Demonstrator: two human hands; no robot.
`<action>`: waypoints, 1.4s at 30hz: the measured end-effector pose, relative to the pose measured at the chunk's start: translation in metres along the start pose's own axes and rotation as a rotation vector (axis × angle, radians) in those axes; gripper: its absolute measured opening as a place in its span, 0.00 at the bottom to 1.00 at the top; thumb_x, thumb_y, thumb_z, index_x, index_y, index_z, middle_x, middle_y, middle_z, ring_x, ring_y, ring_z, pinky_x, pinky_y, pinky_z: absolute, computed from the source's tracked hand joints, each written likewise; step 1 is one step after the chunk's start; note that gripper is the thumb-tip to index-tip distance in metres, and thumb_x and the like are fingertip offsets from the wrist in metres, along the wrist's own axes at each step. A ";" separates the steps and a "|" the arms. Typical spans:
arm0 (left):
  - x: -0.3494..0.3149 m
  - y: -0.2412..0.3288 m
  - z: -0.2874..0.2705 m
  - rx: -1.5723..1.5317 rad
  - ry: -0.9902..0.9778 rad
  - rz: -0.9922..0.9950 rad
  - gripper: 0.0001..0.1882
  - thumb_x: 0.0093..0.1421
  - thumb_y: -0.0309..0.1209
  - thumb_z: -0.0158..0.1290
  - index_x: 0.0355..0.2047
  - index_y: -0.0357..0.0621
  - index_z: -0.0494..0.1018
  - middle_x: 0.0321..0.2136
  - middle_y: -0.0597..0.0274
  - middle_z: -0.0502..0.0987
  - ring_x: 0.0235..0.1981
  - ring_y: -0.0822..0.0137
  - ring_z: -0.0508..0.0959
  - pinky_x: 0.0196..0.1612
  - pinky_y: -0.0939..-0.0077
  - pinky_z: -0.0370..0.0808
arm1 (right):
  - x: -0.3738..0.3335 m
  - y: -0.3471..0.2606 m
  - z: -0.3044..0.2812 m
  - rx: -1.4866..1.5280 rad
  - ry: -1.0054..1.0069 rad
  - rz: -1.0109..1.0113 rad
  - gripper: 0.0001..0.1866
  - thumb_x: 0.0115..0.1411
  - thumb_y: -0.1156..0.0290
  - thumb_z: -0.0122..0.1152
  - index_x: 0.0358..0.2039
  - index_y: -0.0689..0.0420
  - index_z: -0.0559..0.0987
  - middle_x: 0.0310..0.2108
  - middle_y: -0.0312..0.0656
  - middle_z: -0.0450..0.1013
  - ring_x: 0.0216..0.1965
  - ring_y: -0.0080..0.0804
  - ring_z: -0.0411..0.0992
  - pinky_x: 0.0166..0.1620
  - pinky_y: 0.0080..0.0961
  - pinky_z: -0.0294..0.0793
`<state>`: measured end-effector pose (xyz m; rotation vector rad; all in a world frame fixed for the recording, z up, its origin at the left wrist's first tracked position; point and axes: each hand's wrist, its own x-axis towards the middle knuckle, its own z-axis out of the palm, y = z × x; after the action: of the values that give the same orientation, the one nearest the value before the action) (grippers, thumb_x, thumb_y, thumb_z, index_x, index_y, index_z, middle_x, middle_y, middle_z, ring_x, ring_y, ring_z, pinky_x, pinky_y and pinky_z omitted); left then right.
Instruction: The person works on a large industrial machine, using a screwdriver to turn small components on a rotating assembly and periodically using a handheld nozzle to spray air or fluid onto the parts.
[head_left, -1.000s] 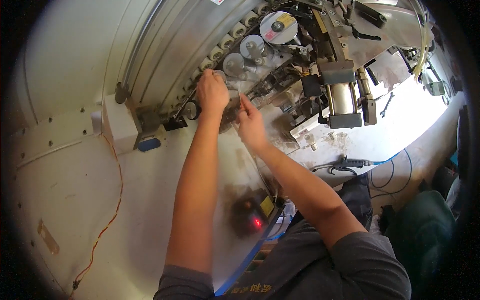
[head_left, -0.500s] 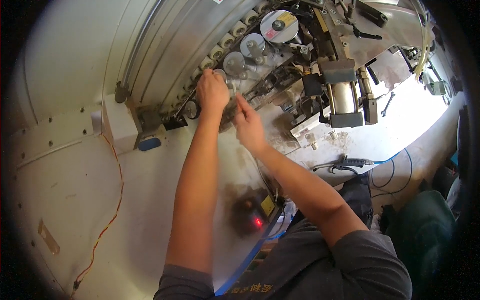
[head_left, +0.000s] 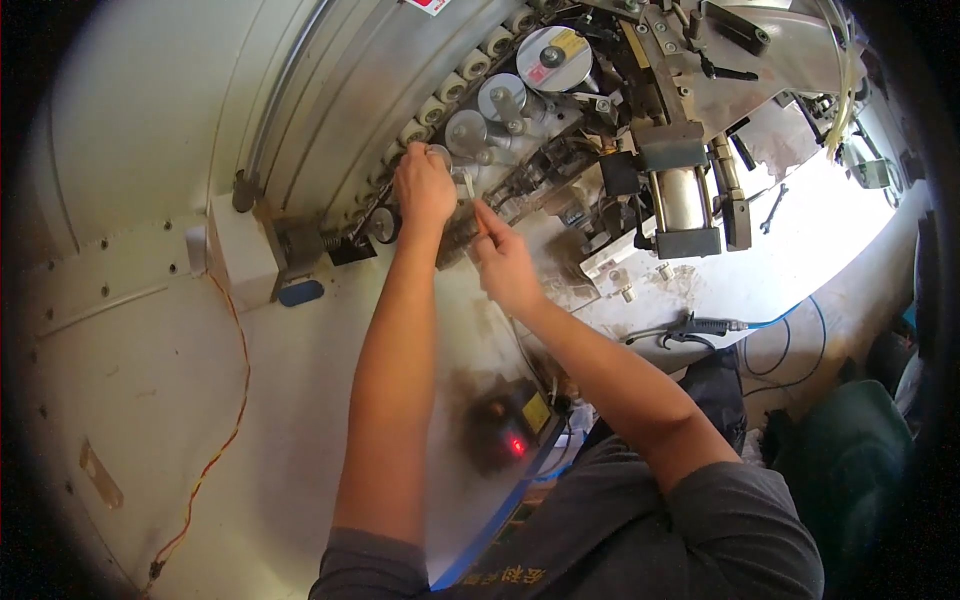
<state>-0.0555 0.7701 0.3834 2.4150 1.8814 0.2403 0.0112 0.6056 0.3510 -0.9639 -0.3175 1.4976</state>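
Observation:
My left hand (head_left: 426,192) reaches up to the row of rollers, its fingers closed at a small grey roller (head_left: 440,155). My right hand (head_left: 508,270) is closed, palm turned inward, just below and to the right of it. From its fingertips a slim, light-coloured metal tool (head_left: 469,186) points up toward that roller; its exact kind is too small to make out. Larger grey round wheels (head_left: 467,133) lie just beyond my hands, and a dark small wheel (head_left: 383,224) is left of my left wrist.
White rollers (head_left: 432,110) line a curved metal panel. A big labelled disc (head_left: 553,57) and a pneumatic cylinder (head_left: 686,197) stand to the right. An air gun (head_left: 697,326) with blue hose lies on the bench, a wrench (head_left: 775,208) farther back. A black box (head_left: 515,420) glows red.
My right hand has shifted slightly down and right with the slim metal tool. My left hand stays at the small roller. The whole view has shifted a little.

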 end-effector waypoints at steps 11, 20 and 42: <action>0.001 0.002 0.001 -0.016 -0.023 -0.021 0.17 0.69 0.36 0.40 0.47 0.36 0.71 0.45 0.37 0.77 0.49 0.36 0.74 0.53 0.44 0.68 | 0.011 -0.004 0.001 -0.077 0.036 -0.041 0.31 0.65 0.74 0.43 0.71 0.56 0.63 0.21 0.36 0.69 0.16 0.22 0.64 0.23 0.26 0.68; -0.004 0.007 -0.002 -0.035 0.008 -0.035 0.17 0.69 0.37 0.41 0.51 0.45 0.73 0.47 0.43 0.78 0.50 0.38 0.75 0.54 0.48 0.69 | 0.002 0.004 0.001 -0.052 0.029 -0.048 0.31 0.66 0.74 0.43 0.71 0.56 0.63 0.23 0.35 0.70 0.16 0.22 0.64 0.23 0.25 0.68; -0.002 0.009 0.002 -0.042 0.036 -0.010 0.16 0.69 0.36 0.41 0.44 0.36 0.72 0.43 0.37 0.78 0.47 0.35 0.76 0.51 0.45 0.69 | 0.025 -0.006 -0.006 -0.010 0.032 -0.042 0.31 0.65 0.75 0.42 0.70 0.56 0.64 0.22 0.37 0.70 0.14 0.22 0.63 0.21 0.25 0.68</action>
<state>-0.0467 0.7659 0.3824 2.3893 1.8834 0.3213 0.0228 0.6279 0.3423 -0.9828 -0.3200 1.4422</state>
